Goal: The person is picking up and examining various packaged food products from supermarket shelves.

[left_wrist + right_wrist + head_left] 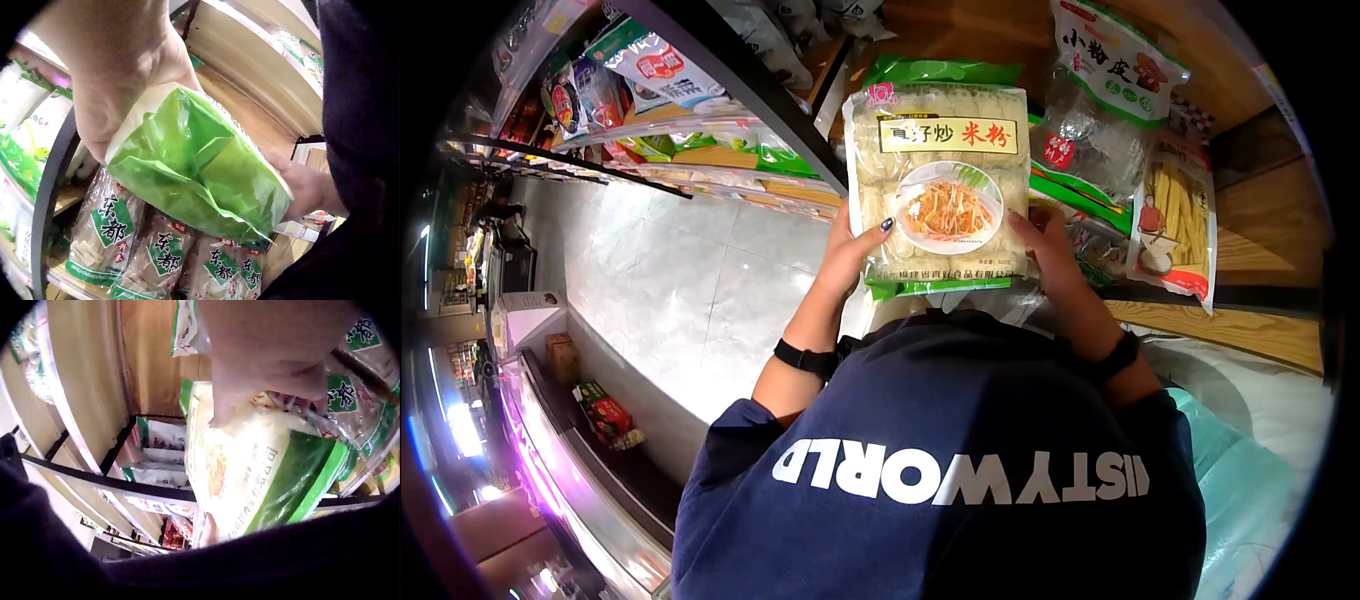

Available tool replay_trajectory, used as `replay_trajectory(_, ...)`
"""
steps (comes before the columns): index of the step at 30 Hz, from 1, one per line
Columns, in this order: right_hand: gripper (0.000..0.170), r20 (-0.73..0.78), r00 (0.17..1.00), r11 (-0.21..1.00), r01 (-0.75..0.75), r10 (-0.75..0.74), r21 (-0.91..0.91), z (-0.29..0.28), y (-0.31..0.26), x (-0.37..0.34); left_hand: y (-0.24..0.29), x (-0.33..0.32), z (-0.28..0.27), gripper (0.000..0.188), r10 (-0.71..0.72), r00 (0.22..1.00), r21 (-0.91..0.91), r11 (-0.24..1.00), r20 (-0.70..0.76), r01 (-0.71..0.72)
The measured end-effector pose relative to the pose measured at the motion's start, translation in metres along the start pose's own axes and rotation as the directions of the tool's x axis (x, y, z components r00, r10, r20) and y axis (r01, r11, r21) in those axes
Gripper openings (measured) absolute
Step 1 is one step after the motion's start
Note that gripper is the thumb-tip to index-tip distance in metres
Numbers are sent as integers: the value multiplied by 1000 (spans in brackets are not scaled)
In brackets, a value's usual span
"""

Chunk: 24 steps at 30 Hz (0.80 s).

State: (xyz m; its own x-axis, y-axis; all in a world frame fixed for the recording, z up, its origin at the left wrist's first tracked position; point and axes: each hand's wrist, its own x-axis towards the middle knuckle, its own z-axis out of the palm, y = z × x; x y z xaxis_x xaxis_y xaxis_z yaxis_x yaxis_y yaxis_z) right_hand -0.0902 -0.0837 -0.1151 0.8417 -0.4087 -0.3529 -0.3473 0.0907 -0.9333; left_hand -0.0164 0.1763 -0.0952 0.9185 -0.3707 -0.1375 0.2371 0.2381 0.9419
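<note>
Your left hand (855, 258) and right hand (1050, 250) grip the rice-noodle pack (948, 205) by its opposite side edges, thumbs on the front face. The pack is in front of your chest, printed side toward you.

Caution: the glossy film may slip if either thumb lifts, since each side appears to carry part of the load. Excess inward pressure could crack the dry contents. A swing to the right could knock the yellow-stick pack (1172, 225), near your right hand.

View differences: the head view gives the full printed front but hides most of your fingers behind the pack. The left wrist view exposes the folded green bottom end, a mere strip from above, and several green-labelled packs (165, 253) beyond it. The right wrist view shows your right thumb laid along the front face.
</note>
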Motion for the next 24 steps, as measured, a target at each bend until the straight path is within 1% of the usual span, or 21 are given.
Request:
replay_trajectory(1,61,151,988,990,-42,21,135,1,-2,-1,-2,1,-1,58,-7,1000,-2,1000,-1,7)
replay_trajectory(2,60,299,954,959,-102,19,264,1,-7,-1,-2,1,-3,55,-21,1000,-7,1000,3,21)
replay_trajectory(3,59,434,901,909,-176,-5,377,0,-12,-2,-2,2,-3,55,-28,1000,-15,999,8,28)
replay_trajectory(6,58,496,866,911,-250,59,328,8,-30,-4,0,4,-5,52,-43,999,-30,999,29,44)
replay_trajectory(9,60,476,879,873,-235,4,428,15,-23,0,2,4,-5,52,-51,999,-5,999,10,51)
replay_trajectory(12,60,435,899,867,-168,-62,469,17,-16,2,-2,7,-5,53,-26,999,-35,999,47,28)
replay_trajectory(15,60,423,901,863,-135,-97,487,19,-19,0,-3,6,-6,54,-50,998,-61,997,31,52)
replay_trajectory(19,57,387,917,878,-104,-97,467,20,-17,2,-5,5,-6,58,-88,996,-79,993,3,88)
replay_trajectory(24,54,387,919,893,-113,-73,437,19,-12,7,-7,7,-7,61,-98,994,-90,991,42,101)
